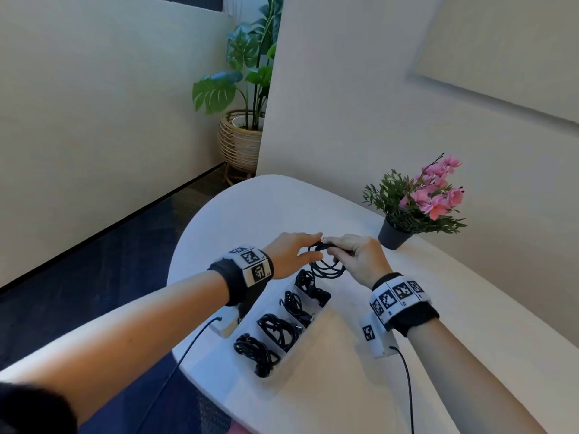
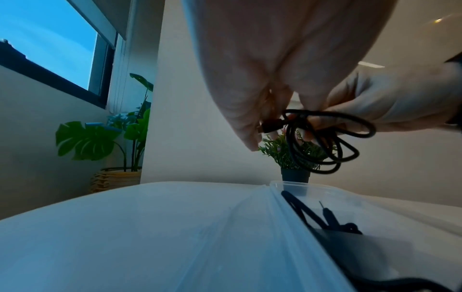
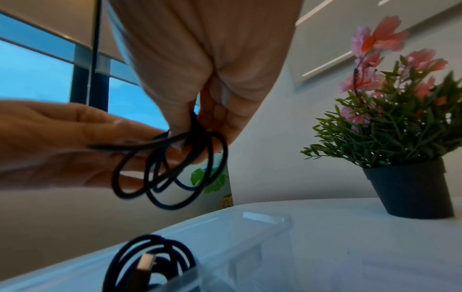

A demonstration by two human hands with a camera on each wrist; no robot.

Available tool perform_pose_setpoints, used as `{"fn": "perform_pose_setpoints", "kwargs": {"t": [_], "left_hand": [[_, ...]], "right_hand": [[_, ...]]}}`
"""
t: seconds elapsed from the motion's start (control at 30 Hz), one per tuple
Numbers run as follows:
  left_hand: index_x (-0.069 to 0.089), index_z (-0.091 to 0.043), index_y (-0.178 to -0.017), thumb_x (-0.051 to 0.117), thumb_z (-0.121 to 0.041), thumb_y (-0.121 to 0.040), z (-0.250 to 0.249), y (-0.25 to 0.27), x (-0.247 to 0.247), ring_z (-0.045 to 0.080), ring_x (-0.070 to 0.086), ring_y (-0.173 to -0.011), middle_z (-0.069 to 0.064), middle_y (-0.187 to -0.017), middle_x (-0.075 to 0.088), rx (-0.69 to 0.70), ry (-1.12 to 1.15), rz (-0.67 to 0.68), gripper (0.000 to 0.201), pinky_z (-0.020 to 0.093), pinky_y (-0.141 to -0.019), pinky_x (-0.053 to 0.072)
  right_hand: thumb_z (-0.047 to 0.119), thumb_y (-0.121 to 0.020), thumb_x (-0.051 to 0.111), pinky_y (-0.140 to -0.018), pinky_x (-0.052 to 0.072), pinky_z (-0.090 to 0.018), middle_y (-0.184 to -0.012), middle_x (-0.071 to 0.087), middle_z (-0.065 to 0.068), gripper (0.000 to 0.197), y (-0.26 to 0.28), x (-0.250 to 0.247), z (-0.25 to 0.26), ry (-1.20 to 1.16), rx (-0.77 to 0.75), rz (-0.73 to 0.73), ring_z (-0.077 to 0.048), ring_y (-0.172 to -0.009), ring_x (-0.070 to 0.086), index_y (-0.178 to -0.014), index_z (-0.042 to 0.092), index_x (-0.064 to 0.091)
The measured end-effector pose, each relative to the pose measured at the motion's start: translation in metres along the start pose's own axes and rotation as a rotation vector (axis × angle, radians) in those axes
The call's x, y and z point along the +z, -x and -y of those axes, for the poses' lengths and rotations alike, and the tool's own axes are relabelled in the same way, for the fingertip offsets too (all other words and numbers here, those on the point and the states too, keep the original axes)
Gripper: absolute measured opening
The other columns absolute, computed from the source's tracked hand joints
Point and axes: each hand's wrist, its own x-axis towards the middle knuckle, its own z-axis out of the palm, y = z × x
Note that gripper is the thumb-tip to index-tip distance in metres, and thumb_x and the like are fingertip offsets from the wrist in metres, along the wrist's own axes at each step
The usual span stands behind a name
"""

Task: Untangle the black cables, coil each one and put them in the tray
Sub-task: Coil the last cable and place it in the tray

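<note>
Head view: a thin black cable, wound into several loose round loops, hangs above the far end of the clear tray. The right hand pinches the loops at their top; the left hand pinches the cable's plug end with its fingertips. Four coiled black cables fill the tray's compartments on the white table.

Cream walls enclose a rounded white counter over dark blue floor. A leafy plant in a wicker basket stands beyond; a window shows blue sky.
</note>
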Motion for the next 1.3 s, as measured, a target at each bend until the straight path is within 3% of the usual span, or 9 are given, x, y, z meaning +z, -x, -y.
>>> {"fn": "perform_pose_setpoints", "kwargs": {"t": [0.17, 0.33, 0.53, 0.73, 0.83, 0.93, 1.03, 1.17, 1.3], "left_hand": [[0.052, -0.02, -0.135, 0.063, -0.028, -0.089, -0.01, -0.034, 0.0, 0.018, 0.059, -0.114, 0.004, -0.122, 0.065, 0.043, -0.049, -0.078, 0.047, 0.024, -0.099, 0.039], [0.062, -0.022, -0.125, 0.064, -0.024, -0.088, -0.019, -0.063, 0.002, 0.02, 0.061, -0.102, 0.006, -0.107, 0.071, 0.017, -0.207, -0.035, 0.037, 0.021, -0.091, 0.041], [0.067, -0.027, -0.117, 0.068, -0.022, -0.085, -0.021, -0.074, 0.006, 0.017, 0.062, -0.095, 0.0, -0.103, 0.072, 0.022, -0.308, 0.079, 0.032, 0.027, -0.092, 0.047], [0.072, -0.031, -0.105, 0.076, -0.028, -0.076, -0.021, -0.071, 0.013, 0.013, 0.061, -0.091, -0.005, -0.096, 0.072, -0.052, -0.523, 0.174, 0.029, 0.024, -0.074, 0.048], [0.067, -0.028, -0.115, 0.074, -0.025, -0.079, -0.027, -0.072, 0.021, 0.019, 0.063, -0.096, 0.001, -0.106, 0.069, -0.008, -0.615, 0.238, 0.036, 0.027, -0.078, 0.049], [0.061, -0.021, -0.124, 0.079, -0.023, -0.075, -0.023, -0.078, 0.019, 0.02, 0.063, -0.102, 0.004, -0.116, 0.064, -0.062, -0.522, 0.222, 0.052, 0.027, -0.082, 0.051], [0.065, -0.013, -0.119, 0.074, -0.012, -0.08, -0.021, -0.079, 0.012, 0.02, 0.065, -0.098, 0.007, -0.113, 0.067, -0.099, -0.464, 0.238, 0.039, 0.03, -0.089, 0.053], [0.072, -0.006, -0.105, 0.057, 0.0, -0.088, -0.028, -0.077, 0.02, 0.014, 0.058, -0.076, 0.003, -0.086, 0.063, -0.06, -0.512, 0.287, 0.023, 0.025, -0.081, 0.052], [0.075, -0.008, -0.098, 0.06, 0.0, -0.083, -0.032, -0.079, 0.025, 0.018, 0.055, -0.068, 0.009, -0.085, 0.068, -0.056, -0.518, 0.337, 0.022, 0.025, -0.067, 0.049]], "right_hand": [[0.006, -0.081, 0.071, -0.077, 0.043, -0.002, -0.093, 0.073, -0.003, 0.033, 0.0, -0.004, -0.013, -0.057, 0.152, -0.138, 0.009, -0.075, 0.062, -0.114, 0.009, 0.067], [0.004, -0.081, 0.07, -0.098, 0.047, -0.027, -0.115, 0.067, -0.009, 0.042, 0.003, 0.002, -0.025, -0.168, 0.339, -0.188, -0.014, -0.101, 0.066, -0.122, 0.006, 0.061], [0.005, -0.078, 0.073, -0.09, 0.044, -0.014, -0.112, 0.068, -0.012, 0.04, 0.012, 0.012, -0.039, -0.151, 0.418, -0.165, -0.012, -0.101, 0.064, -0.117, 0.003, 0.064], [0.028, -0.08, 0.071, -0.08, 0.037, -0.022, -0.102, 0.062, -0.002, 0.034, 0.021, 0.022, -0.036, 0.281, 0.361, 0.051, -0.02, -0.096, 0.055, -0.113, 0.033, 0.067], [0.029, -0.082, 0.067, -0.067, 0.032, -0.014, -0.099, 0.062, -0.004, 0.025, 0.024, 0.029, -0.043, 0.294, 0.386, 0.079, -0.018, -0.09, 0.058, -0.107, 0.029, 0.071], [0.03, -0.084, 0.065, -0.071, 0.028, -0.025, -0.096, 0.065, -0.008, 0.021, 0.02, 0.03, -0.04, 0.444, 0.376, 0.161, -0.024, -0.097, 0.055, -0.103, 0.025, 0.071], [0.036, -0.088, 0.059, -0.075, 0.025, -0.033, -0.094, 0.067, -0.004, 0.02, 0.014, 0.032, -0.031, 0.624, 0.322, 0.223, -0.024, -0.102, 0.049, -0.096, 0.022, 0.072], [0.038, -0.09, 0.057, -0.077, 0.024, -0.033, -0.095, 0.067, 0.0, 0.022, 0.011, 0.033, -0.024, 0.692, 0.351, 0.267, -0.022, -0.103, 0.047, -0.096, 0.024, 0.072], [0.043, -0.089, 0.056, -0.076, 0.023, -0.034, -0.091, 0.065, 0.0, 0.026, 0.011, 0.026, -0.024, 0.69, 0.392, 0.332, -0.022, -0.103, 0.043, -0.092, 0.024, 0.073]]}}
